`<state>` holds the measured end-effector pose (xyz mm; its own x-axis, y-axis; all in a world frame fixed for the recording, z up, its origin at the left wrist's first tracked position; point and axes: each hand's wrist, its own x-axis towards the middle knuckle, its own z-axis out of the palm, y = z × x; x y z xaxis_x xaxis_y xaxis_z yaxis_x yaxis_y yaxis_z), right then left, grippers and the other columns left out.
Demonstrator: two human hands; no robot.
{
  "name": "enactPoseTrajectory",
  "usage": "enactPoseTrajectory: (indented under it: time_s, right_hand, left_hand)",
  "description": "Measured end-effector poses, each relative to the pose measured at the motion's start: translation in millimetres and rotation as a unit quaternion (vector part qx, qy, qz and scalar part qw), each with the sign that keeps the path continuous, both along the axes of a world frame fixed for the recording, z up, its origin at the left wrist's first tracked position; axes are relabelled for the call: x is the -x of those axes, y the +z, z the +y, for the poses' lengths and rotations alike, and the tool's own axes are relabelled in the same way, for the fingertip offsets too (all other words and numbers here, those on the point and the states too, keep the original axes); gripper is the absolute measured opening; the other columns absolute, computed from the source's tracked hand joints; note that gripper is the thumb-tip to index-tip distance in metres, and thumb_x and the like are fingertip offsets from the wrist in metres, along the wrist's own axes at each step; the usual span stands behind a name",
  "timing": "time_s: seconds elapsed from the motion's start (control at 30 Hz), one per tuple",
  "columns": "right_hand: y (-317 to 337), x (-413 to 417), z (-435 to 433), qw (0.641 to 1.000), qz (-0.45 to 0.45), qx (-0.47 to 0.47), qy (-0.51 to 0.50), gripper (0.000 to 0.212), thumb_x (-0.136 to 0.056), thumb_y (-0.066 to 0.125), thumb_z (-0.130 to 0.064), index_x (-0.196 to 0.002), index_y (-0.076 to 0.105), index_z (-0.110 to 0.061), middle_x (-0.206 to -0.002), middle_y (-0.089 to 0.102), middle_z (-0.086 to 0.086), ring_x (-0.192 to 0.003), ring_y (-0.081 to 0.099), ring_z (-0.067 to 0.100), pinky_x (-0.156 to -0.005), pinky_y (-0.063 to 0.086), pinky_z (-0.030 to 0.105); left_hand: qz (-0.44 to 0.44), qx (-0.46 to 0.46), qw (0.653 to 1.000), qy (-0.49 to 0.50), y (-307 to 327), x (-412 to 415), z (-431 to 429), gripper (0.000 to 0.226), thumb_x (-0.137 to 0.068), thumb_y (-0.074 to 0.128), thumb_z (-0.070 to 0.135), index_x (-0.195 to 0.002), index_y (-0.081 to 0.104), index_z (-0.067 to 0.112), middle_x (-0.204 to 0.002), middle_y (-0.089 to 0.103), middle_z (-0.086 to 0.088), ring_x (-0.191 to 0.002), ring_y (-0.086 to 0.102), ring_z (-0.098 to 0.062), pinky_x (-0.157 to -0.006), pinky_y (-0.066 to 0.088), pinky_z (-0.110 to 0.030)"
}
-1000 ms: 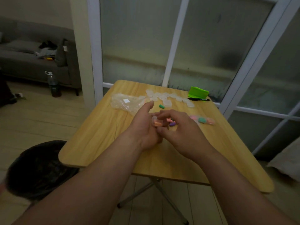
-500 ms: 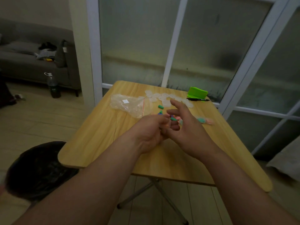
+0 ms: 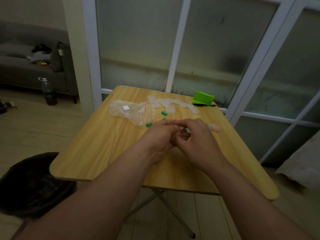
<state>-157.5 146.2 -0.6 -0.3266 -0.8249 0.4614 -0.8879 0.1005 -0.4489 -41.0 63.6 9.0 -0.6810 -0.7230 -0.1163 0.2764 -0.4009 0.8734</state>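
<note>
Plugs (image 3: 149, 124), small, stubby, green, orange

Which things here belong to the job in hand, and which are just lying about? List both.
In the job: left hand, right hand, the coloured pieces between them, green pieces, clear boxes, plastic bag.
Lying about: pen, green case, bottle, sofa, black bag.

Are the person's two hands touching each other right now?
Touching. The head view shows the left hand and the right hand meeting over the table, their curled fingers pressed together with no gap between them.
</note>
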Motion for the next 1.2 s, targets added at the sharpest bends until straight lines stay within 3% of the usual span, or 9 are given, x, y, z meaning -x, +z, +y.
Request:
enactPoseTrajectory:
  time_s: [0.1, 0.2, 0.27, 0.37, 0.43, 0.6, 0.7, 0.83, 1.2]
  right_hand:
    - [2.8, 3.7, 5.6, 0.999, 0.021, 0.017, -0.036, 0.034, -0.09, 0.067, -0.048, -0.123, 0.068, -0.038, -0.106, 0.061, -0.012, -0.102, 0.057, 0.011, -0.086, 0.054, 0.042]
    - [3.4, 9.6, 10.6, 0.998, 0.012, 0.03, -0.05, 0.028, -0.094, 0.067, -0.044, -0.121, 0.068, -0.037, -0.104, 0.067, -0.016, -0.099, 0.061, 0.008, -0.083, 0.056, 0.042]
    - [3.1, 19.9, 13.6, 0.997, -0.018, 0.037, -0.068, 0.026, -0.097, 0.067, -0.043, -0.121, 0.069, -0.035, -0.106, 0.07, -0.016, -0.099, 0.063, 0.005, -0.081, 0.057, 0.037]
    - [-0.8, 44.1, 19.3, 0.991, -0.087, 0.037, -0.099, 0.027, -0.099, 0.069, -0.048, -0.122, 0.067, -0.034, -0.105, 0.069, -0.017, -0.096, 0.062, -0.003, -0.072, 0.05, 0.024]
    - [-7.1, 64.3, 22.3, 0.984, -0.121, 0.034, -0.127, 0.03, -0.096, 0.073, -0.045, -0.123, 0.068, -0.032, -0.103, 0.067, -0.017, -0.094, 0.06, -0.002, -0.069, 0.046, 0.024]
    - [-25.6, 102.5, 22.2, 0.968, -0.142, -0.009, -0.206, 0.027, -0.098, 0.071, -0.037, -0.123, 0.069, -0.029, -0.096, 0.061, -0.018, -0.092, 0.061, 0.007, -0.069, 0.046, 0.03]
    - [-31.6, 110.8, 16.5, 0.971, -0.111, -0.024, -0.212, 0.028, -0.097, 0.07, -0.041, -0.123, 0.069, -0.03, -0.101, 0.066, -0.013, -0.096, 0.064, 0.012, -0.083, 0.055, 0.039]
    - [-36.7, 111.3, 6.4, 0.973, -0.066, -0.023, -0.219, 0.024, -0.096, 0.07, -0.047, -0.117, 0.068, -0.036, -0.101, 0.068, -0.014, -0.099, 0.066, 0.015, -0.093, 0.056, 0.05]
    - [-33.6, 108.1, -1.1, 0.972, -0.068, 0.009, -0.225, 0.03, -0.097, 0.07, -0.044, -0.122, 0.067, -0.027, -0.119, 0.068, -0.005, -0.112, 0.062, 0.017, -0.091, 0.055, 0.043]
  left_hand:
    - [-0.012, 0.016, 1.0, 0.007, -2.9, 12.6, 3.2, 0.033, -0.102, 0.046, -0.009, -0.133, 0.058, -0.009, -0.111, 0.069, -0.028, -0.097, 0.072, -0.03, -0.094, 0.06, -0.044]
    - [-0.015, 0.01, 1.0, 0.0, -2.6, 24.3, 8.3, 0.025, -0.102, 0.05, -0.003, -0.123, 0.064, -0.003, -0.107, 0.072, -0.021, -0.099, 0.071, -0.028, -0.087, 0.061, -0.042]
    - [-0.017, 0.018, 1.0, -0.018, 0.9, 30.0, 15.0, 0.015, -0.101, 0.053, 0.004, -0.106, 0.067, 0.003, -0.101, 0.073, -0.016, -0.103, 0.071, -0.027, -0.087, 0.059, -0.041]
    - [0.004, 0.001, 1.0, -0.001, 5.7, 35.2, 16.6, 0.01, -0.102, 0.053, 0.006, -0.102, 0.063, 0.007, -0.104, 0.071, -0.016, -0.099, 0.073, -0.024, -0.1, 0.056, -0.046]
    - [0.01, -0.007, 0.999, 0.033, 7.5, 35.4, 12.3, 0.016, -0.105, 0.049, 0.004, -0.094, 0.06, 0.008, -0.103, 0.064, -0.017, -0.1, 0.071, -0.023, -0.101, 0.055, -0.045]
    - [0.013, -0.029, 0.996, 0.083, 7.6, 33.2, -3.9, 0.008, -0.104, 0.051, 0.01, -0.105, 0.059, 0.008, -0.124, 0.065, -0.023, -0.11, 0.072, -0.029, -0.099, 0.06, -0.045]
    - [0.019, -0.032, 0.996, 0.082, 6.7, 33.0, -10.3, 0.016, -0.104, 0.053, 0.012, -0.115, 0.06, 0.003, -0.125, 0.066, -0.023, -0.108, 0.073, -0.029, -0.098, 0.06, -0.046]
    - [0.016, -0.035, 0.996, 0.085, 5.1, 33.2, -16.0, 0.023, -0.104, 0.054, 0.012, -0.122, 0.059, 0.001, -0.123, 0.068, -0.023, -0.106, 0.075, -0.03, -0.098, 0.06, -0.047]
    - [0.037, -0.052, 0.991, 0.122, 15.2, 17.3, -37.1, 0.026, -0.104, 0.053, 0.013, -0.124, 0.059, -0.002, -0.12, 0.071, -0.021, -0.108, 0.074, -0.031, -0.095, 0.061, -0.044]
